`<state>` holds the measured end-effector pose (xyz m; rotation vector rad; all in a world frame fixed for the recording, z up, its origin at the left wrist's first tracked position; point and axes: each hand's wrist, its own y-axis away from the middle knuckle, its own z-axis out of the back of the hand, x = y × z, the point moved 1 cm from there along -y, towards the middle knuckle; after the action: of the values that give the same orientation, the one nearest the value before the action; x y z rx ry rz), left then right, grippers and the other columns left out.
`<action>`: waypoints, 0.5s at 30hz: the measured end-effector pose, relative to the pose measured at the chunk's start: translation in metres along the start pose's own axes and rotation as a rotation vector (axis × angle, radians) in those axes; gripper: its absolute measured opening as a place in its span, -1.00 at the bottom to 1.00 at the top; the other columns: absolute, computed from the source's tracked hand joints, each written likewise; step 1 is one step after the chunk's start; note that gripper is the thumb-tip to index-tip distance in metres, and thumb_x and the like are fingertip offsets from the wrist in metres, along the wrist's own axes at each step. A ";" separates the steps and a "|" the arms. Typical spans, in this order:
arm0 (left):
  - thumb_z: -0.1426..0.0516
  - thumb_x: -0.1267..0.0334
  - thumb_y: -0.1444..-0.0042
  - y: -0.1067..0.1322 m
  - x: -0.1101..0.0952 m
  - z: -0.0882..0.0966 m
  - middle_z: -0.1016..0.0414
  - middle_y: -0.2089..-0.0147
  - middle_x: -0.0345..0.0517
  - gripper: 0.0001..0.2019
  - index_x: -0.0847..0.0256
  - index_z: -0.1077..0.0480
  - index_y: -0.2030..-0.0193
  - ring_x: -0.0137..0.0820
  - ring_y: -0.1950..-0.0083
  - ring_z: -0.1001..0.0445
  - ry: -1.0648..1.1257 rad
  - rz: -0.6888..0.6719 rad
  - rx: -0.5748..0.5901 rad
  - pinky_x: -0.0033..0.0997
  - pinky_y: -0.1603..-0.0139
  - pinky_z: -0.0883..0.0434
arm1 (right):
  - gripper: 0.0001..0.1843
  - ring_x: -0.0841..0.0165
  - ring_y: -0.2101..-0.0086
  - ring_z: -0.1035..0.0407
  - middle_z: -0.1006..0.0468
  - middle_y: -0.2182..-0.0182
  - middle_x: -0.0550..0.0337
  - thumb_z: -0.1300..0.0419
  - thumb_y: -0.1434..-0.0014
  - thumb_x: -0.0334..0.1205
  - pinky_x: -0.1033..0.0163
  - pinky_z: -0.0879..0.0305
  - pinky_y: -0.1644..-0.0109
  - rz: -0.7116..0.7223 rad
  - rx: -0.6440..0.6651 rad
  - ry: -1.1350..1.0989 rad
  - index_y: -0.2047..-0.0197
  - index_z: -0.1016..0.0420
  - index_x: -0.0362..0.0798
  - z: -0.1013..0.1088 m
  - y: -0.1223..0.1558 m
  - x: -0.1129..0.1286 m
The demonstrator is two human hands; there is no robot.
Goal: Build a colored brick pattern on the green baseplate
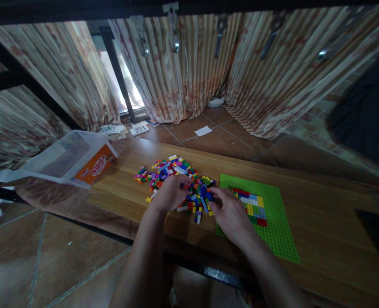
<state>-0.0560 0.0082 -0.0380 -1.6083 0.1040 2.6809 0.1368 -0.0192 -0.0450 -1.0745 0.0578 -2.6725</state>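
A loose heap of small colourful toy building bricks [173,169] lies on the wooden table. My left hand [171,192] is over the front of the heap, its fingers curved and apart, with bricks visible between thumb and fingertips. On the heap's right side, my right hand [230,211] has its thumb and index finger spread beside some dark blue bricks [204,192]; whether they touch is hard to make out. Under and beyond the right hand is a green baseplate [280,222], bearing a flat multicoloured brick build [256,209] that the hand partly covers.
A clear plastic bin [61,158] with an orange label stands at the table's left end. The wooden tabletop [324,218] runs on to the right. Striped curtains [189,77] hang behind, and papers [204,131] lie on the tiled floor.
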 end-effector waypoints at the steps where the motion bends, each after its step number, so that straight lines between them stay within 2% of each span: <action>1: -0.14 0.51 0.19 0.000 0.003 0.001 -0.58 0.26 -0.08 -0.72 0.25 -0.54 0.29 -0.26 0.17 -0.50 0.006 -0.002 0.001 -0.35 0.09 -0.42 | -0.62 0.23 0.13 -0.46 -0.52 0.10 0.01 -0.09 -0.14 -0.39 0.07 -0.37 -0.02 0.006 -0.013 -0.014 -0.03 -0.45 -0.09 0.000 0.000 0.000; 7: -0.06 0.59 0.23 0.000 0.008 0.008 -0.58 0.20 -0.06 -0.59 0.24 -0.54 0.23 -0.34 0.30 -0.51 0.121 0.007 0.047 -0.36 0.18 -0.46 | -0.73 0.28 0.19 -0.46 -0.55 0.18 0.08 -0.06 -0.19 -0.37 0.15 -0.36 0.04 0.053 -0.110 -0.026 0.10 -0.53 -0.06 0.003 -0.004 0.009; 11: 0.00 0.61 0.21 0.002 -0.004 0.017 -0.56 0.20 -0.04 -0.62 0.29 -0.51 0.27 -0.40 0.33 -0.50 0.176 0.047 0.011 -0.44 0.25 -0.45 | -0.73 0.27 0.17 -0.41 -0.53 0.21 0.11 -0.07 -0.21 -0.37 0.17 -0.32 0.03 0.153 -0.028 0.071 0.12 -0.56 -0.01 -0.004 -0.019 0.023; 15: -0.02 0.55 0.09 0.002 -0.006 0.026 -0.53 0.23 -0.06 -0.70 0.31 -0.46 0.22 -0.39 0.35 -0.52 0.152 0.171 -0.061 -0.52 0.42 -0.37 | -0.75 0.19 0.10 -0.35 -0.49 0.20 0.08 -0.15 -0.16 -0.38 0.14 -0.29 -0.01 0.205 0.066 0.234 0.14 -0.59 -0.01 -0.014 -0.032 0.030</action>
<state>-0.0762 0.0080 -0.0205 -1.9034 0.1705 2.7043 0.0994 0.0033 -0.0311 -0.6915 0.1159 -2.5791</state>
